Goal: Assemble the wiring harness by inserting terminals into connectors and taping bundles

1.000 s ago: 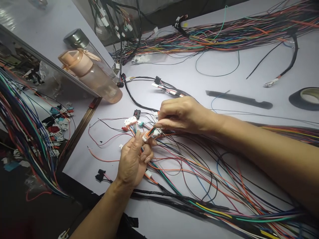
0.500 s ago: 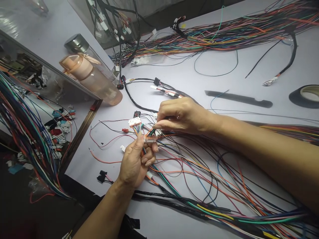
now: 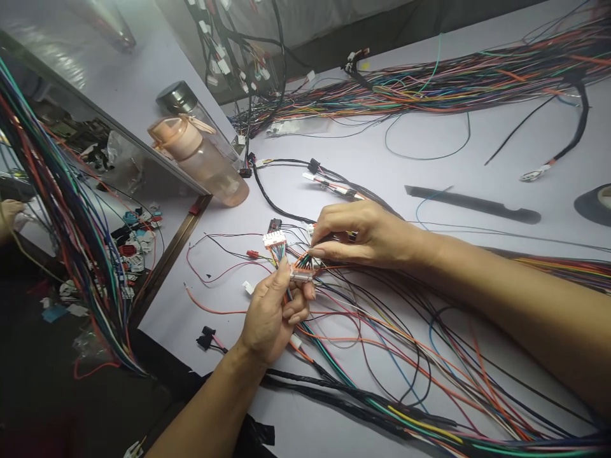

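Note:
My left hand [image 3: 277, 305] is closed around a pale translucent connector [image 3: 301, 275] and the wires running from it. Orange, green and black wires [image 3: 304, 259] rise out of that connector toward my right hand [image 3: 351, 235]. The right thumb and forefinger are pinched together on these wires, just above the connector. Beyond the left thumb stands a white multi-pin connector [image 3: 274, 239] with a bunch of coloured wires below it. A small red connector [image 3: 252, 254] and a black connector [image 3: 275, 224] lie close by.
A peach water bottle [image 3: 205, 165] stands beside a metal-capped bottle [image 3: 177, 97] at the back left. A dark blade-like tool [image 3: 472, 202] and a tape roll [image 3: 596, 207] lie right. Wire bundles [image 3: 429, 89] line the back. Another person's hand [image 3: 10, 213] shows far left.
The whole view has shifted, so everything sits a little further right and lower. Both hands keep the same grip on the connector and wires.

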`<state>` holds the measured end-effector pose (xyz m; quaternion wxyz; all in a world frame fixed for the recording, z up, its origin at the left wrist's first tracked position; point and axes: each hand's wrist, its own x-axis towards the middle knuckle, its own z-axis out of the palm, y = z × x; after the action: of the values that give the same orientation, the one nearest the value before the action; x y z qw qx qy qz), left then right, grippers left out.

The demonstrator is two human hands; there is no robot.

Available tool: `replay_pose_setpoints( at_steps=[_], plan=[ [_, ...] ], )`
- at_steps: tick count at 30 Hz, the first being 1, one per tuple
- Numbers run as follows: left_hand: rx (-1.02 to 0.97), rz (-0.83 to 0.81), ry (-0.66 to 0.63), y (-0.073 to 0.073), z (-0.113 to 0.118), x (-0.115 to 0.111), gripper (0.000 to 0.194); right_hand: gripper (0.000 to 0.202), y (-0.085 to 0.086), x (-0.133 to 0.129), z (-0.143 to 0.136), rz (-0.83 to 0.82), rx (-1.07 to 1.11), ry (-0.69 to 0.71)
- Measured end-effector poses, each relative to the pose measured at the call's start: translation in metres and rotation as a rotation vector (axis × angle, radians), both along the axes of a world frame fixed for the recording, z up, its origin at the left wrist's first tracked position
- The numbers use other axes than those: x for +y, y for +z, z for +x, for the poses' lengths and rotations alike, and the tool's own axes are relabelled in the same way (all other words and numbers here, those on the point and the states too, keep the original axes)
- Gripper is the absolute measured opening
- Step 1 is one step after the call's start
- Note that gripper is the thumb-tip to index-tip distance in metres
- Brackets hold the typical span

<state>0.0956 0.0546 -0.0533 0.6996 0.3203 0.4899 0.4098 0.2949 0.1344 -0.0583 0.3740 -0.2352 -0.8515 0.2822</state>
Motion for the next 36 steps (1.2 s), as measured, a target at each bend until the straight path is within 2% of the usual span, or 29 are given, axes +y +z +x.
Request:
replay_pose_setpoints(
  at_steps=[18, 36],
  plan=[
    [-0.032, -0.017, -0.004, -0.0008, -0.0006, -0.0009, 0.035, 0.02, -0.0032, -0.0001, -0.002, 0.002, 0.019, -0.005],
    [-0.046, -0.031, -0.02, -0.0003, -0.0009, 0.0013, 0.04, 0.018, -0.0033, 0.0044, 0.0012, 0.016, 0.026, 0.049]
  ],
)
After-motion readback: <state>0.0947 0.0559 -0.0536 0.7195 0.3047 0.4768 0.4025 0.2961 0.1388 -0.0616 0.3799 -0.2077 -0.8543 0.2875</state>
